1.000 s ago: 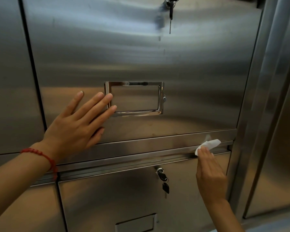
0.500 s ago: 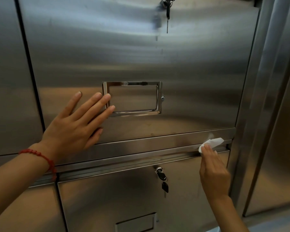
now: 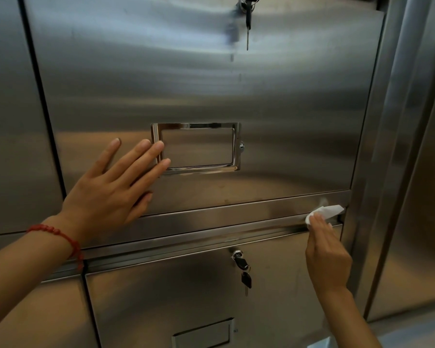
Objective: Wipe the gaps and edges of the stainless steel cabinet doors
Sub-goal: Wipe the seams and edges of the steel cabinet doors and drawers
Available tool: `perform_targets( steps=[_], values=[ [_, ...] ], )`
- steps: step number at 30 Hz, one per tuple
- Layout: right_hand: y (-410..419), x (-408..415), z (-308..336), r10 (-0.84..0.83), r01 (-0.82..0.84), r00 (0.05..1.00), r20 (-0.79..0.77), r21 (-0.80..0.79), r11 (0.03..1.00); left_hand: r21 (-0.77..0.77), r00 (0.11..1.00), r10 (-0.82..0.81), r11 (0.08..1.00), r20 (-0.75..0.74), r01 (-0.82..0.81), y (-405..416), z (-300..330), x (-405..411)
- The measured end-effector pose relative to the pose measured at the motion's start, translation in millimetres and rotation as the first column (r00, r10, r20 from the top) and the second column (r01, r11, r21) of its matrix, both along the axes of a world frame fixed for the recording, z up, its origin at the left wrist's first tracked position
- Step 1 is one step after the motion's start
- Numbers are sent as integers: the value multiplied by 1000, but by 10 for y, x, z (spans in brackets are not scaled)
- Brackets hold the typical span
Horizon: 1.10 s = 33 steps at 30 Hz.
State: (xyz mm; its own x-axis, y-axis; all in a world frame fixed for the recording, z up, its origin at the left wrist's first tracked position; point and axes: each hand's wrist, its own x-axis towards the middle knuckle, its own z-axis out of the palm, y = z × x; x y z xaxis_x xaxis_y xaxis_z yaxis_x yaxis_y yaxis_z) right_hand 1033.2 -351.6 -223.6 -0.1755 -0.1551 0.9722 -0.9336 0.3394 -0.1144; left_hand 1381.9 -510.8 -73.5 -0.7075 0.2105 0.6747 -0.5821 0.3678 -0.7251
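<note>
Left hand (image 3: pixel 111 189) open, flat on the upper cabinet door (image 3: pixel 199 91), fingertips over the chrome label frame (image 3: pixel 196 148) at centre. Right hand (image 3: pixel 328 254) pinching a white wipe (image 3: pixel 325 211) into the horizontal gap (image 3: pixel 211 231) at lower right. Keys (image 3: pixel 244 270) dangling below the gap, further keys (image 3: pixel 247 13) at top.

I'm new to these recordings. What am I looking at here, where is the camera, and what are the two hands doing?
There is no machine here: a person wears a camera on the head, looking down at their own hands. In front stands a stainless steel cabinet. The left hand, with a red bracelet at the wrist, lies flat and open on the upper door, beside its chrome label frame. The right hand presses a white wipe into the horizontal gap between the doors, near its right end. Keys hang from the lower door's lock.
</note>
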Motion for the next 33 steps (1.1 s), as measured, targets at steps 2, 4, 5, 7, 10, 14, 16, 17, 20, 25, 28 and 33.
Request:
perform_targets(
  steps=[2, 4, 5, 7, 10, 14, 16, 17, 20, 25, 28, 33],
  values=[
    [-22, 46, -21, 10, -10, 1000, -19, 3, 1000, 3, 1000, 4, 1000, -1, -4, -3, -3, -1],
    [-29, 104, -53, 31, -30, 999, -42, 35, 999, 3, 1000, 5, 1000, -4, -5, 2, -6, -5],
    [-23, 114, -59, 36, -33, 998, -54, 52, 998, 2, 1000, 3, 1000, -4, -3, 7, -6, -5],
    [-9, 94, -48, 29, -25, 998, -59, 64, 998, -2, 1000, 2, 1000, -1, -2, 13, 0, -4],
    [0, 34, -6, 2, -1, 1000, -21, 40, 999, 0, 1000, 1, 1000, 3, -1, 16, 7, -2],
    [8, 43, -9, 1, 1, 1000, -23, 59, 998, 1, 1000, 0, 1000, 0, 0, 8, 2, -3],
    [11, 37, -46, 0, 4, 998, -60, 75, 997, 0, 1000, 5, 1000, -2, -5, 4, -1, 1],
    [13, 12, -63, -4, 10, 997, -80, 77, 997, 1, 1000, 5, 1000, -2, -5, 4, -3, 3],
    [9, -71, -55, -32, 35, 997, -76, 36, 999, 2, 1000, 1, 1000, 0, -1, 7, -1, 0],
    [22, -111, -14, -69, 71, 996, -65, 30, 997, 7, 1000, -5, 1000, 0, 5, -9, -4, 4],
    [62, -61, -35, -55, 64, 996, -75, 117, 991, 5, 1000, -3, 1000, 0, 3, -18, -7, 6],
    [58, -146, -25, -70, 78, 988, -139, 53, 996, 5, 1000, 0, 1000, -2, 0, -20, -18, 5]
  ],
)
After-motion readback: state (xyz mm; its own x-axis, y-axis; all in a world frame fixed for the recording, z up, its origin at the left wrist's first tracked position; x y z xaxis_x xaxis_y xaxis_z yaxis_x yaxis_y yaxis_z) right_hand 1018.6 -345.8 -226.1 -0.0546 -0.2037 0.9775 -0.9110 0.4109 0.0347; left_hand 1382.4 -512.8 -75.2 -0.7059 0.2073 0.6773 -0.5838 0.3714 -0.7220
